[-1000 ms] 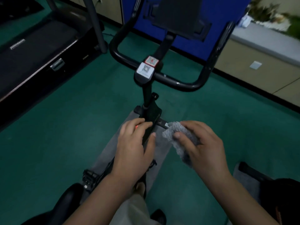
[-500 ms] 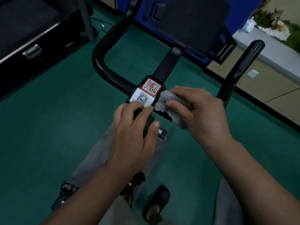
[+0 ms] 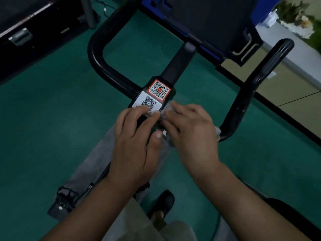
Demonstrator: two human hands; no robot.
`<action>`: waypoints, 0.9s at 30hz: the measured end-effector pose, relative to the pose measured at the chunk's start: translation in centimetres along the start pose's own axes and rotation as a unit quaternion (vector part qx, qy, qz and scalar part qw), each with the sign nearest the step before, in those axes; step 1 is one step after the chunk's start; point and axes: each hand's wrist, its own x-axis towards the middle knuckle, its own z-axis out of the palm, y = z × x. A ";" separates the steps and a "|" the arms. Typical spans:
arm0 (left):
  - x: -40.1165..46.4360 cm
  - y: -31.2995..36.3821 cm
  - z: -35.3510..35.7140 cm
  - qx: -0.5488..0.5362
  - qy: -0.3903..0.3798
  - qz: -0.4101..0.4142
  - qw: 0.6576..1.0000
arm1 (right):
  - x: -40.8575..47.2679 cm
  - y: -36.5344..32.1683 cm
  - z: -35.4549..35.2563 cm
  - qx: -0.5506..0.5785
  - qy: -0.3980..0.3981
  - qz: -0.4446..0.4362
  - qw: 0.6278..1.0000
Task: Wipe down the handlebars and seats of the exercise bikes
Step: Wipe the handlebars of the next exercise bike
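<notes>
- Handlebars [image 3: 111, 72] form one black U-shaped bar just ahead of the person, both hands at its centre, by the stem.
- Right hand [image 3: 192, 129] has its fingers curled round a grey cloth [image 3: 165, 108] and presses it on the bar; a scrap of cloth shows past the hand's outer edge.
- Left hand [image 3: 137, 136] lies on the stem below the stickers [image 3: 152, 96], fingers slightly spread; whether they grip it cannot be told.
- Risk: rubbing across the stickers could lift a corner or smear the codes.
- Risk: the two upright ends of the bar could get skipped if wiping stays central.
- Count: one bar, one cloth, two stickers, one pedal [image 3: 66, 193], two hands.
</notes>
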 end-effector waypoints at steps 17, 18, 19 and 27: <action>-0.3 -0.3 -0.1 0.018 -0.027 0.014 0.999 | -4.8 2.6 -3.2 -0.031 0.023 0.077 0.996; -0.3 -0.3 -0.1 0.023 -0.030 0.010 0.999 | -4.4 2.4 -3.1 -0.028 0.029 0.078 0.996; -0.3 -0.3 -0.1 0.025 -0.033 0.008 0.999 | -3.5 1.7 -2.6 -0.032 0.036 0.070 0.996; 0.1 0.6 0.0 0.020 -0.046 -0.016 0.999 | -5.1 2.7 -0.8 -0.019 0.047 0.077 0.996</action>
